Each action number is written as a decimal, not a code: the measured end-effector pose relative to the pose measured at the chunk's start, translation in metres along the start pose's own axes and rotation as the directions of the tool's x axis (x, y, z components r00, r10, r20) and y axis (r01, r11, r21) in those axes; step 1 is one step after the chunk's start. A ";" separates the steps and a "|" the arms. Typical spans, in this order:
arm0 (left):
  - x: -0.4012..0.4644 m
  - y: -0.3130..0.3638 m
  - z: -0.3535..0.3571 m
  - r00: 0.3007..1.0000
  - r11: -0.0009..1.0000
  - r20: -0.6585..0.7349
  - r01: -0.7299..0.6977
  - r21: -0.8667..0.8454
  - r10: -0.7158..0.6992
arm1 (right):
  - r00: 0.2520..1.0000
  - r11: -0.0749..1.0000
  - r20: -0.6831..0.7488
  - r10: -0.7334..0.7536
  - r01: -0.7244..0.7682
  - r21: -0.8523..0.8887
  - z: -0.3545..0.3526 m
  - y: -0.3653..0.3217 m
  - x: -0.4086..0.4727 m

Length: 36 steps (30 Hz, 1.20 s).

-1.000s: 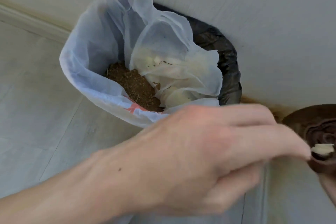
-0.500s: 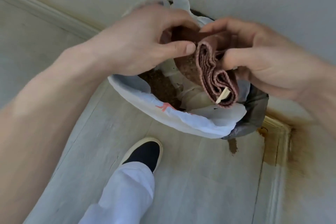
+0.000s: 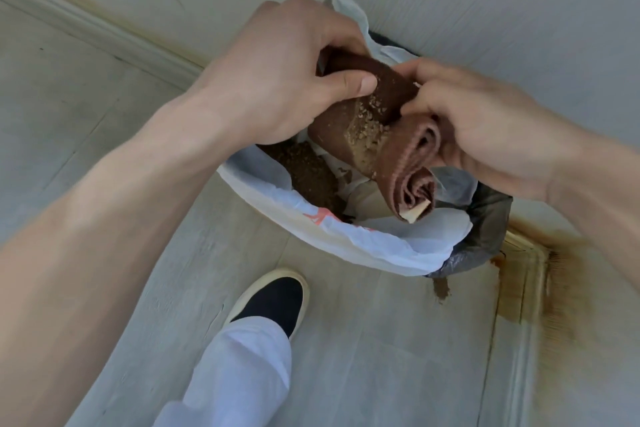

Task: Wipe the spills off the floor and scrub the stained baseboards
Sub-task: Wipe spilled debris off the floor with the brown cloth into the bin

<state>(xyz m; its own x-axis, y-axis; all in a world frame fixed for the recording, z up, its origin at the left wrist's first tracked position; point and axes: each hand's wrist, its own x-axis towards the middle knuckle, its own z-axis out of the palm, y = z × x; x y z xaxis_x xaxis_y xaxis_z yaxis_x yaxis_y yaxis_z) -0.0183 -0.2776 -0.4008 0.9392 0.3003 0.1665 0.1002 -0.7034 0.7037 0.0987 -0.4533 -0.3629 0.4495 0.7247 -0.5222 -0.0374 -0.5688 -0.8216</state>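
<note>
You hold the cloth over the bin, and both hands grip it: your left hand pinches the upper fold with thumb and curled fingers, your right hand curls round the rolled end. Pale crumbs cling to the cloth's face above the bin's mouth, and brown grit already lies in the liner below.

The step looks like shaking the pickings off into the bin. Keep the cloth low and well inside the bin's rim, so nothing lands on the floor in front of it. Unroll the folds slowly; a pale scrap sits in the rolled end and probably drops first. Tip the crumbed face downward, then flick lightly rather than snapping, since dry crumbs scatter.

Right of the bin, a small brown spill remains on the floor, and just beyond it the corner baseboard is stained rusty brown. Your shoe stands in front of the bin; keep it clear of that spill.
</note>
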 end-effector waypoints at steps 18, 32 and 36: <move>-0.067 0.033 0.012 0.963 0.965 0.271 -0.080 0.250 0.010 | 0.998 0.997 -0.066 -0.011 0.016 0.078 -0.001 -0.013 0.001; -0.074 0.051 0.029 0.925 0.931 0.340 0.035 0.362 -0.167 | 0.971 0.985 -0.192 -0.143 0.120 -0.125 0.017 0.001 0.021; -0.067 0.063 0.030 0.948 0.951 0.295 0.021 0.309 -0.117 | 0.952 0.961 -0.227 -0.205 0.151 -0.233 0.019 0.006 0.024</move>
<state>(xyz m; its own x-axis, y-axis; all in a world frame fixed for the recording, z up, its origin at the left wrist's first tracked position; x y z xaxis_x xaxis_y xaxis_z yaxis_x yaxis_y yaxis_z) -0.0649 -0.3607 -0.3884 0.9759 0.1768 -0.1278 0.2163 -0.8619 0.4587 0.0922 -0.4319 -0.3851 0.6379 0.7185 -0.2771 0.2403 -0.5275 -0.8148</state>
